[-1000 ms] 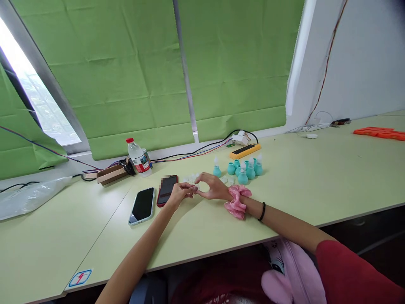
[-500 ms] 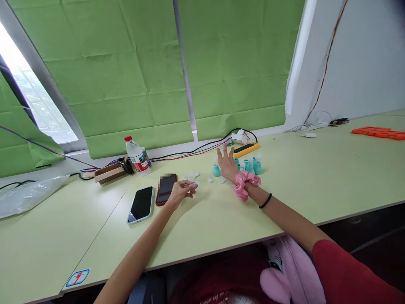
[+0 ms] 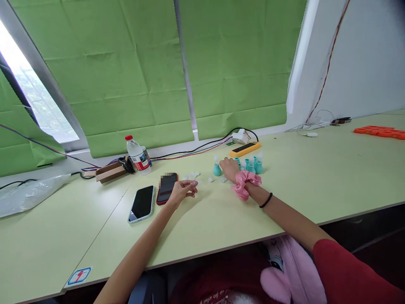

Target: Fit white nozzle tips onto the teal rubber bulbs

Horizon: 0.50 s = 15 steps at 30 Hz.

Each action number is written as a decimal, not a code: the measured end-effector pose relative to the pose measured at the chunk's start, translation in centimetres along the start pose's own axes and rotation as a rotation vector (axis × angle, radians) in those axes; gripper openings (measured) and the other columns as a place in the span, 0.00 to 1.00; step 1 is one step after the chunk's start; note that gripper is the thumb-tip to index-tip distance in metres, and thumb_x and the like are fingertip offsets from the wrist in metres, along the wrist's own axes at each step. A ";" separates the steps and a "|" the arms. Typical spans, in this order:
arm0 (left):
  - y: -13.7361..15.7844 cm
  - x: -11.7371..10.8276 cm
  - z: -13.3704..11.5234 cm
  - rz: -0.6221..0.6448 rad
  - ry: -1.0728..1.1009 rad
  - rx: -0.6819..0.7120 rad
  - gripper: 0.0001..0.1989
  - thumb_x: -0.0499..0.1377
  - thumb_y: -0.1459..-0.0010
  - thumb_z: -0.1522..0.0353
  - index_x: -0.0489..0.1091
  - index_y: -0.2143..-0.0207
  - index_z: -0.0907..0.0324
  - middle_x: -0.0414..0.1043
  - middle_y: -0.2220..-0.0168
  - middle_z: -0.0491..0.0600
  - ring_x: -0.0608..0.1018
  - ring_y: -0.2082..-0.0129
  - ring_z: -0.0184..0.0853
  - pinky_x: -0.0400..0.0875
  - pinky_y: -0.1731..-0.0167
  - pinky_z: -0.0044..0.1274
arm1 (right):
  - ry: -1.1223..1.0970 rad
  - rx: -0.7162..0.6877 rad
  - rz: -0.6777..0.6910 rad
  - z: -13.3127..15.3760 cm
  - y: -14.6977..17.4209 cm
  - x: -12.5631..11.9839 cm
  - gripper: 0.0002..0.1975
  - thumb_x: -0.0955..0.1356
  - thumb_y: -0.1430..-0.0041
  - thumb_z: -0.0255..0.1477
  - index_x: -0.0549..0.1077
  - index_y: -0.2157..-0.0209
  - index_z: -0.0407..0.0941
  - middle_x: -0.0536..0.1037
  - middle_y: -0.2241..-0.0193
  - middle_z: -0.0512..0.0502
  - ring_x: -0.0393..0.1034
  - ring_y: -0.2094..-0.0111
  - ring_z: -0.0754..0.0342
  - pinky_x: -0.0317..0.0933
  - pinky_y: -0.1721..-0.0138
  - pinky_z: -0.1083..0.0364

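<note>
Beside the teal bulb-shaped bottles (image 3: 258,168), right hand (image 3: 230,168) hangs low, fingers turned from view, so its grip I can't tell; over the table (image 3: 218,226), left hand (image 3: 182,192) pinches a small translucent piece (image 3: 199,183) between thumb and fingertips, and one stray sideways knuckle could topple that lone white-tipped bottle (image 3: 217,170) close by

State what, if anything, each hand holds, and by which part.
The left hand appears to pinch a small translucent piece by its edge; whether the right hand holds anything cannot be told.
</note>
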State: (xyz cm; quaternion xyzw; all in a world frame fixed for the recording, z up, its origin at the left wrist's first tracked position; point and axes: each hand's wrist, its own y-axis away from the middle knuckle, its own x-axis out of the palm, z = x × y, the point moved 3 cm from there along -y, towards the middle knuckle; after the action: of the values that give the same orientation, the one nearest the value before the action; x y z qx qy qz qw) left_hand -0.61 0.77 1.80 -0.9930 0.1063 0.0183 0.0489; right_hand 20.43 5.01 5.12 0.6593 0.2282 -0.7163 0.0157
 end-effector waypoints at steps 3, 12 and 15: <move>-0.1 0.0 -0.1 -0.054 0.024 0.029 0.18 0.57 0.56 0.58 0.67 0.74 0.67 0.66 0.79 0.49 0.67 0.80 0.25 0.68 0.78 0.21 | 0.080 0.010 -0.096 1.4 -1.2 -1.4 0.11 0.60 0.54 0.18 0.69 0.68 0.39 0.68 0.68 0.36 0.64 0.67 0.48 0.55 0.71 0.54; 0.0 -1.1 -0.6 -0.470 -0.183 0.248 0.20 0.46 0.50 0.53 0.60 0.74 0.61 0.54 0.84 0.42 0.62 0.84 0.26 0.62 0.83 0.19 | -0.752 -0.521 -0.128 5.8 0.0 -0.9 0.07 0.67 0.58 0.27 0.69 0.74 0.40 0.70 0.73 0.48 0.64 0.77 0.61 0.59 0.76 0.61; 0.5 -1.1 -0.9 -0.547 -0.466 0.377 0.16 0.43 0.46 0.57 0.60 0.71 0.60 0.61 0.77 0.46 0.67 0.76 0.29 0.62 0.74 0.21 | -0.965 -0.416 -0.139 7.4 0.3 2.0 0.08 0.67 0.58 0.29 0.68 0.74 0.40 0.70 0.75 0.48 0.64 0.77 0.61 0.59 0.76 0.61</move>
State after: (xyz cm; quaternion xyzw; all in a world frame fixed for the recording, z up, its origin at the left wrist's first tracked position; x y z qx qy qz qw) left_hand -1.71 0.45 2.66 -0.9276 -0.1742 0.2094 0.2558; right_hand 13.30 2.73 3.31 0.2207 0.3757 -0.8772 0.2019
